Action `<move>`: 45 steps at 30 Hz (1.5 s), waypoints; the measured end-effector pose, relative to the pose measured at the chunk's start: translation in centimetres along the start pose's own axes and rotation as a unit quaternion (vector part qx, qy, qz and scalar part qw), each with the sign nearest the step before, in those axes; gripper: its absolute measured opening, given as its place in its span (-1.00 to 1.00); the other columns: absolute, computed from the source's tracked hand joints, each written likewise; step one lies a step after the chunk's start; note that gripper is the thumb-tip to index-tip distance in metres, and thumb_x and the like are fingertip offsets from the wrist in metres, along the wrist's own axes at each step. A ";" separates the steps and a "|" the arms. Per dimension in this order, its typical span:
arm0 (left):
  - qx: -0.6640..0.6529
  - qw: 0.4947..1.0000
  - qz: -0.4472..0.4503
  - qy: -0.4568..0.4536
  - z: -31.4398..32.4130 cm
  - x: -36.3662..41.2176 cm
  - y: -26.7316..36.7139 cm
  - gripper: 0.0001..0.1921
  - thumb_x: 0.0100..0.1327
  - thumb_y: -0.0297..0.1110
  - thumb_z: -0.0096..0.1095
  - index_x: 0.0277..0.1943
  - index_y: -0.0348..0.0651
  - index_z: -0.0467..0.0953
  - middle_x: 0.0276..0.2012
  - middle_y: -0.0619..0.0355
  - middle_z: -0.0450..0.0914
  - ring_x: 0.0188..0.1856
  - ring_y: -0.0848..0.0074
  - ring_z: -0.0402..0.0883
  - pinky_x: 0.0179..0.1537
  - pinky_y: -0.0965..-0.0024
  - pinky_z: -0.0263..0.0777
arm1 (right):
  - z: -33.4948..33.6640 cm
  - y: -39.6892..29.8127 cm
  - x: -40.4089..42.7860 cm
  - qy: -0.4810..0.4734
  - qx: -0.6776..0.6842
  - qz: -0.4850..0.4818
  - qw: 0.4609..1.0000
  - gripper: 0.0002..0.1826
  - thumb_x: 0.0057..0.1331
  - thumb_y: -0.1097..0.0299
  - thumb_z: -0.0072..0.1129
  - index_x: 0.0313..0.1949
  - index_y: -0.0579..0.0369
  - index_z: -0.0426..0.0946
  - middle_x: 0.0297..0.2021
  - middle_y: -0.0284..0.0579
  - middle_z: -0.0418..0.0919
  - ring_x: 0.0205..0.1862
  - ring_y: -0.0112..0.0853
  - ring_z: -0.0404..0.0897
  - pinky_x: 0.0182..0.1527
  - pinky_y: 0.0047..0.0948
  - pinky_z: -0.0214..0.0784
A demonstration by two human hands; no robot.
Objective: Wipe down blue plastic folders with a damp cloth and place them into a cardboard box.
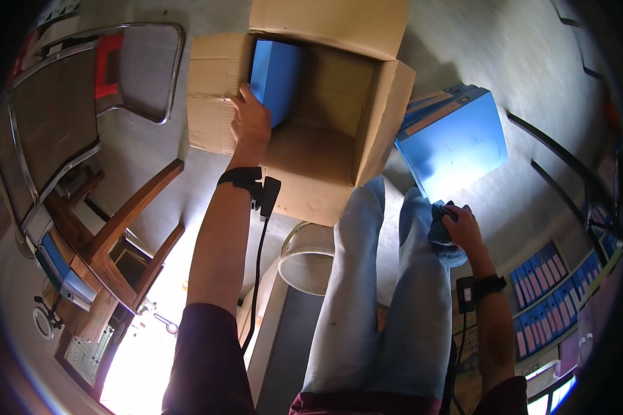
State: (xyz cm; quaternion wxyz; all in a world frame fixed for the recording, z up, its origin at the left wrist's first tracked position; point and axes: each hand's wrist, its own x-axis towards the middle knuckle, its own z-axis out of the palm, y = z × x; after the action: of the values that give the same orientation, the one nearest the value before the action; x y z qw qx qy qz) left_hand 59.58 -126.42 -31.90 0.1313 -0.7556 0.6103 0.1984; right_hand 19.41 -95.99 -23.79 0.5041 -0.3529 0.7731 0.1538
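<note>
My left hand (252, 118) is at the left wall of an open cardboard box (337, 88), with its fingers on the near edge of a blue binder (278, 78). That binder stands upright inside, against the box's left side. Whether the fingers grip it or only rest on it is hard to see. Over my right knee, my right hand (462, 228) clutches a bunched grey-blue cloth (444, 228). Just beyond that hand, a stack of blue binders (454, 137) lies on the grey floor, right of the box.
A pale round bucket (306, 264) stands left of my legs. Metal-framed chair (57, 124) and wooden furniture (130, 218) occupy the left. Shelves of blue binders (545, 311) are at lower right, near dark curved metal legs (555, 145). Cables hang from both wrist straps.
</note>
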 end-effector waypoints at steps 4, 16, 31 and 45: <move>0.159 0.980 0.052 0.110 0.0 0.6 -0.5 -0.42 0.22 -0.47 0.23 0.28 -0.01 0.21 0.09 -0.07 0.35 0.13 0.12 0.51 0.00 0.10 0.56 | 0.1 -1.7 0.3 -0.013 0.014 -0.029 0.999 -0.53 0.25 0.08 0.07 0.07 -0.01 0.63 -0.06 0.15 0.49 0.01 0.06 0.55 0.13 -0.06 0.40; 0.138 0.978 0.154 0.015 -0.6 0.6 -0.3 -0.41 0.17 -0.52 0.21 0.25 0.20 0.30 0.11 -0.02 0.31 0.11 0.08 0.53 -0.04 0.09 0.60 | 0.3 -1.3 0.5 0.000 0.004 -0.041 0.999 -0.54 0.25 0.08 0.09 0.06 -0.01 0.63 -0.07 0.17 0.50 0.00 0.07 0.56 0.12 -0.06 0.41; -0.217 0.940 0.177 -0.195 -0.1 -16.0 16.7 -0.65 0.33 -0.12 0.24 -0.02 -0.24 0.54 -0.22 0.05 0.69 -0.24 0.36 0.68 -0.20 0.32 0.56 | -1.9 8.8 8.0 0.285 0.185 -0.086 0.937 -0.47 0.25 0.15 0.21 0.20 -0.03 0.52 -0.14 0.15 0.53 -0.03 0.00 0.56 0.11 -0.16 0.38; -0.556 0.731 -0.222 -0.327 26.1 -22.4 20.5 -0.02 0.22 0.08 0.41 0.50 -0.02 -0.09 0.45 0.12 0.10 0.44 0.25 0.15 0.38 -0.01 0.06 | -10.5 19.7 19.7 0.089 0.421 -0.109 0.896 -0.50 0.43 0.11 -0.06 0.17 0.23 0.51 -0.04 -0.02 0.63 -0.03 -0.33 0.59 0.14 -0.43 0.33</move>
State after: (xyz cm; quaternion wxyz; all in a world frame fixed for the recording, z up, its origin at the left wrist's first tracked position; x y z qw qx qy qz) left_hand 32.05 -99.96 -43.88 -0.0806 -0.6958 0.1254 0.7026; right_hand -6.24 -96.08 -38.94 0.5481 -0.2018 0.7640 -0.2742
